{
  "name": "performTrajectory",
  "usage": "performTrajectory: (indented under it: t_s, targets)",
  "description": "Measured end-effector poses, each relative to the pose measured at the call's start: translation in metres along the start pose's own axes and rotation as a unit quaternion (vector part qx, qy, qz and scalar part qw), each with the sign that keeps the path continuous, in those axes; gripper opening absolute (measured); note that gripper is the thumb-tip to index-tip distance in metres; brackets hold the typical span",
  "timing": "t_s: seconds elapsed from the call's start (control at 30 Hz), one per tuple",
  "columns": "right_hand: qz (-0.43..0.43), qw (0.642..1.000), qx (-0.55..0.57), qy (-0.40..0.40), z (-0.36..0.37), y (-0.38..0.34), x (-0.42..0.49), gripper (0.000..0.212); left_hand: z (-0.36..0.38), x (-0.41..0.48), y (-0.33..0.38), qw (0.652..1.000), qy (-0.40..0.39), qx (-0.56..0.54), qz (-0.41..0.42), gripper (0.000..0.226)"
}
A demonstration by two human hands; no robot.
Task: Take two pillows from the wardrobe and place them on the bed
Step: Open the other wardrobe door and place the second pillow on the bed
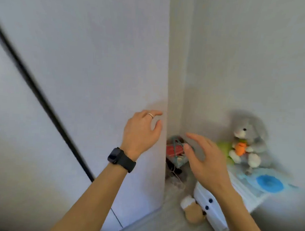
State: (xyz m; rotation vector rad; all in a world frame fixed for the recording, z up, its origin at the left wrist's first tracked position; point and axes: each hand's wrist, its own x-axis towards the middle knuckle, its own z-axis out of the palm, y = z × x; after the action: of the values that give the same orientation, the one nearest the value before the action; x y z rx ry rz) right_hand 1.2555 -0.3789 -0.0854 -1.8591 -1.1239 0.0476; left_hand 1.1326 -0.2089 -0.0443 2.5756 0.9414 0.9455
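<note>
Left hand (pixel 140 132) and right hand (pixel 204 159) spread, empty, at wardrobe (pixel 97 69) edge; pillows unseen, probably soft, light; grip sides.

Wardrobe door (pixel 80 77) filling the left, shut, edge meeting the wall corner at centre. Right of it, a small chest of drawers (pixel 212 212) against the wall. On top, a plush rabbit (pixel 245 142) at the back. On the floor before the chest, a slipper (pixel 193 211); behind, in the corner, a basket (pixel 176 151).
</note>
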Motion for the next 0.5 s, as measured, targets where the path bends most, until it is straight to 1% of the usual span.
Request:
performTrajectory:
  t_s: [0.13, 0.27, 0.4, 0.5]
  targets:
    - [-0.117, 0.991, 0.025, -0.067, 0.058, -0.043, 0.059, 0.040, -0.057, -0.001, -0.046, 0.985, 0.136, 0.040, -0.099, 0.029]
    - [-0.248, 0.964, 0.031, -0.092, 0.100, -0.090, 0.091, 0.039, -0.108, -0.023, -0.067, 0.952, 0.244, 0.075, -0.168, 0.031]
    - [-0.361, 0.929, 0.045, -0.072, 0.125, -0.132, 0.110, 0.044, -0.141, -0.036, -0.082, 0.897, 0.353, 0.086, -0.251, 0.044]
    - [-0.442, 0.896, 0.037, -0.032, 0.138, -0.160, 0.120, 0.047, -0.155, -0.036, -0.087, 0.853, 0.403, 0.086, -0.321, 0.055]
